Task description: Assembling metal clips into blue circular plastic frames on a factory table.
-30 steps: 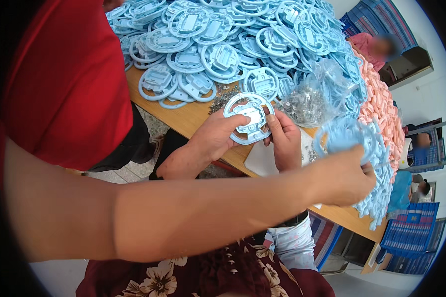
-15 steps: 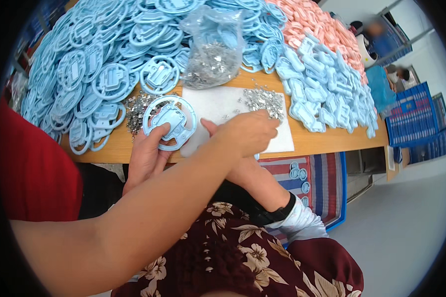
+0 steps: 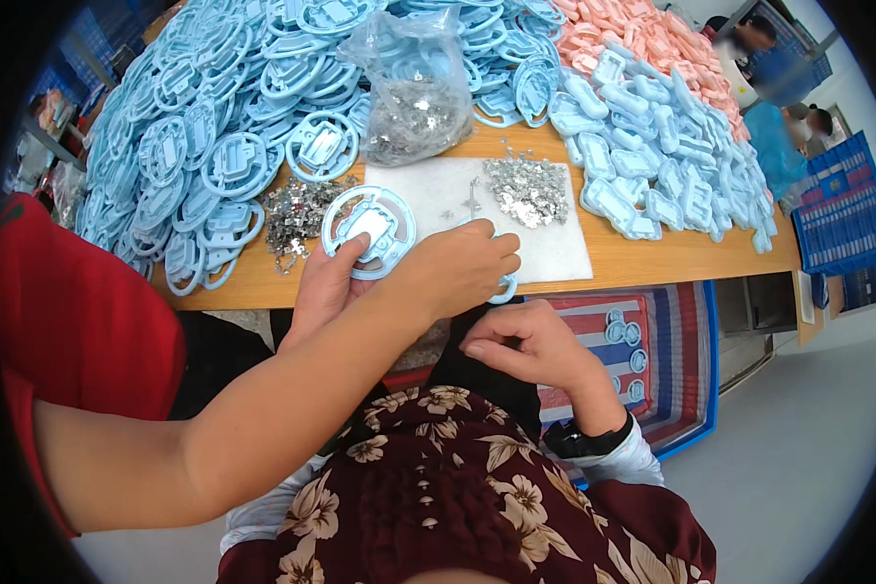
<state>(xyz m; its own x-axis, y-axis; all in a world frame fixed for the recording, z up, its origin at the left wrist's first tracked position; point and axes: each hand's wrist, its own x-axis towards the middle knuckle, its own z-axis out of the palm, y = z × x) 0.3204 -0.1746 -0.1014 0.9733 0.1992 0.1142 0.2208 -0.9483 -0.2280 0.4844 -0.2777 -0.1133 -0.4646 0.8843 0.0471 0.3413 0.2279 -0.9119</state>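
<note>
My left hand point(image 3: 323, 292) grips a pale blue plastic steering wheel point(image 3: 402, 205), thumb pressed on its front near the hub and fingers behind it. The wheel is tilted up above the near edge of a white sheet point(image 3: 562, 262). Over my lap, my right hand point(image 3: 545, 341) is loosely curled with thumb and fingers apart, and I see nothing in it. A co-worker's bare arm point(image 3: 302, 370) reaches across from the left, over my left forearm. That person's hand point(image 3: 467, 268) is at a second blue wheel point(image 3: 506, 288) by the table edge, which it partly hides.
Small metal pieces lie in heaps right point(image 3: 530, 192) and left point(image 3: 297, 214) of the sheet's middle. Behind stands a clear bag point(image 3: 414, 107) of more. Blue wheels point(image 3: 234, 165), blue parts point(image 3: 642, 156) and pink parts point(image 3: 652, 49) pile up. Below right, a striped bin point(image 3: 686, 370) holds several wheels.
My right hand has drawn back from under the co-worker's arm toward my lap. The co-worker's hand has left the right metal heap and come nearer, to the second wheel.
</note>
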